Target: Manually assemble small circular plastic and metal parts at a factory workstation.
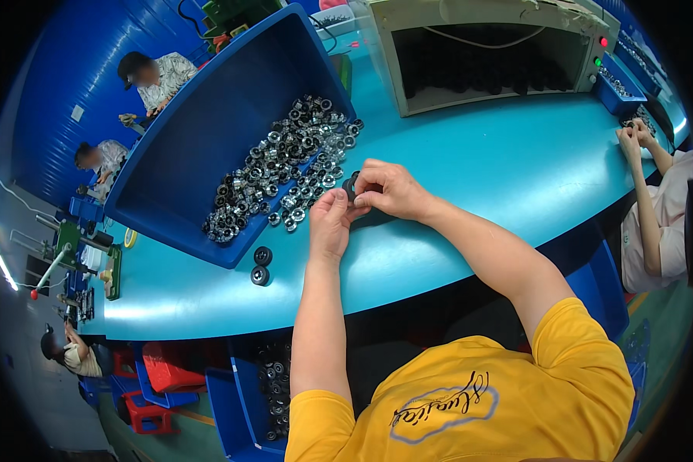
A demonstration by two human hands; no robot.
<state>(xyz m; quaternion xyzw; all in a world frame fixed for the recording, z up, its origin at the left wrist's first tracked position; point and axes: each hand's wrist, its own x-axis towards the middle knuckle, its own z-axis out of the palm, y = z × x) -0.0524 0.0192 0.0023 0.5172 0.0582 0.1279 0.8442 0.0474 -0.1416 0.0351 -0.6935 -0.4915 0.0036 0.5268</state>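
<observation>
Above the teal tabletop, my left hand [331, 219] and my right hand [395, 190] meet, fingers closed on a small black tyre [350, 186]. My fingers cover much of it, so I cannot tell whether a hub sits inside. Just left of my left hand, a large blue bin [185, 146] lies tilted, with a heap of small chrome and black wheel hubs [285, 165] spilling to its low edge. Two small black-tyred wheels, one [262, 256] behind the other [259, 275], rest on the table in front of the bin.
A pale box-shaped machine [489, 100] with a dark opening stands at the back of the teal table [485, 169]. Green hand presses [65, 246] are at the left. A co-worker [658, 208] works at the right; others sit left. Below the table edge, a blue crate [242, 400] holds black wheels.
</observation>
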